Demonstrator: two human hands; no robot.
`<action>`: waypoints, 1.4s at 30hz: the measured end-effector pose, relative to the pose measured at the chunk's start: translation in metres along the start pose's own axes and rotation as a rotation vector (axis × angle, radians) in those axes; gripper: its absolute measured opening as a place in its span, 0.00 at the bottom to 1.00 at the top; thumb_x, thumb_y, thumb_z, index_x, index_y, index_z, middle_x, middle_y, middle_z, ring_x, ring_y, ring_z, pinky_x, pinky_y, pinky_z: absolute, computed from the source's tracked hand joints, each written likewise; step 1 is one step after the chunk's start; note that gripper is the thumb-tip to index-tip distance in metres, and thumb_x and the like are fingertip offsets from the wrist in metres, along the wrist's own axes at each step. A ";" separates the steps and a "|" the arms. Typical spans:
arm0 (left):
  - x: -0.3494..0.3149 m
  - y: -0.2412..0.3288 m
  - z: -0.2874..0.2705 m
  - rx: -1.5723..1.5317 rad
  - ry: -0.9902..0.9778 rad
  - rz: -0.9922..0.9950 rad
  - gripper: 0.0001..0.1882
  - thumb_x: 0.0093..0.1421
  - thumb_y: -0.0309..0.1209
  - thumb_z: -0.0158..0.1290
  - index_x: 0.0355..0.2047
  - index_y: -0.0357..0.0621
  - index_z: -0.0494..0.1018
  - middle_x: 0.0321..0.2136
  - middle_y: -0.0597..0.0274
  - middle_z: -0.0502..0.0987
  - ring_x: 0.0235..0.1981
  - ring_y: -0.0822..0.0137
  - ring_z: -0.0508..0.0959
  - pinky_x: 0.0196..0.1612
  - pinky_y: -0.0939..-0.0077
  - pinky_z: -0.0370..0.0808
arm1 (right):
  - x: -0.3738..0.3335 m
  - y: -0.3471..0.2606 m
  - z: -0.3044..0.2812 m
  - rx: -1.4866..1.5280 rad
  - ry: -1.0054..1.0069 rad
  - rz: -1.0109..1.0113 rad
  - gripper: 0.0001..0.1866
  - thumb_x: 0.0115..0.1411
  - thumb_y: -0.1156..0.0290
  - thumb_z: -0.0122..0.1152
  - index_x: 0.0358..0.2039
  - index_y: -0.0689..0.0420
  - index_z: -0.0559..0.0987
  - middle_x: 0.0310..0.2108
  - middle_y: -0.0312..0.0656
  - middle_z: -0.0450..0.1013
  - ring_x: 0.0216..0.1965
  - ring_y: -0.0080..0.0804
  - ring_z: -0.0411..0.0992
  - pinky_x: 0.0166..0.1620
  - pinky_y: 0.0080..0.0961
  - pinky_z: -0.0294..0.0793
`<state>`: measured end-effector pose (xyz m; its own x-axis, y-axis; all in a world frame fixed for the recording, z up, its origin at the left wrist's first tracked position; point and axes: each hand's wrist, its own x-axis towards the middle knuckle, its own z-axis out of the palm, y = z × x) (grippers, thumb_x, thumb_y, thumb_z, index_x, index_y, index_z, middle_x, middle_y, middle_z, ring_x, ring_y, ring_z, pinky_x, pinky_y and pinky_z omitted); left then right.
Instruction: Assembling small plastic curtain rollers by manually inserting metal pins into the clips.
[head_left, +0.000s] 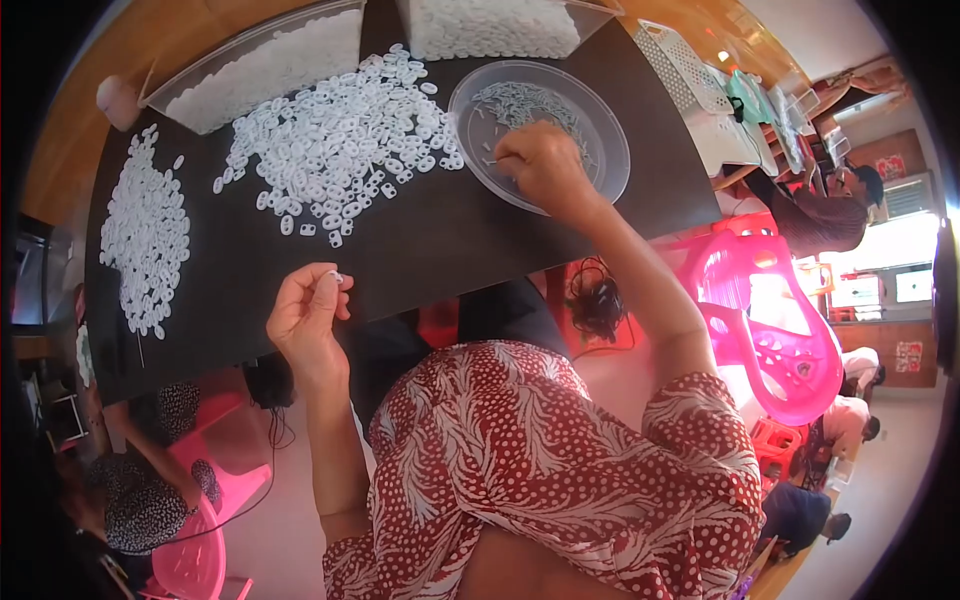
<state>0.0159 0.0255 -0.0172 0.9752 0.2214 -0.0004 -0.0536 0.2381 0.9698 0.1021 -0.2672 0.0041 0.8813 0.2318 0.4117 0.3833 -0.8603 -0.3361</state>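
My left hand [312, 315] is raised just off the table's near edge. Its thumb and fingers pinch a small white plastic piece [337, 278]. My right hand [545, 165] reaches into a round clear plastic tray [618, 170], its fingers curled together; whatever they grip is too small to make out. Thin grey metal pins [525, 100] lie scattered across the tray's bottom, mostly on its far side. Left of the tray spreads a large heap of white oval plastic pieces with holes [335, 140]. Another heap of white pieces [145, 240] lies at the table's left end.
Two clear bins full of white pieces, a left bin [270, 65] and a right bin [495, 28], stand along the back of the dark table [400, 250]. A pink plastic chair [800, 370] is on the right. Other people sit at both sides.
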 end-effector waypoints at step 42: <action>-0.002 0.006 0.011 -0.114 -0.009 -0.094 0.04 0.57 0.22 0.54 0.33 0.34 0.74 0.25 0.57 0.77 0.21 0.76 0.71 0.25 0.86 0.67 | 0.012 -0.022 -0.019 0.287 0.025 -0.076 0.05 0.48 0.79 0.56 0.28 0.59 0.76 0.25 0.45 0.73 0.32 0.44 0.72 0.36 0.35 0.71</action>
<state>0.0163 0.0162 -0.0082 0.9788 0.1852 -0.0870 0.0141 0.3632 0.9316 0.0990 -0.2544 0.0322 0.8413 0.2763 0.4647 0.5137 -0.6763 -0.5280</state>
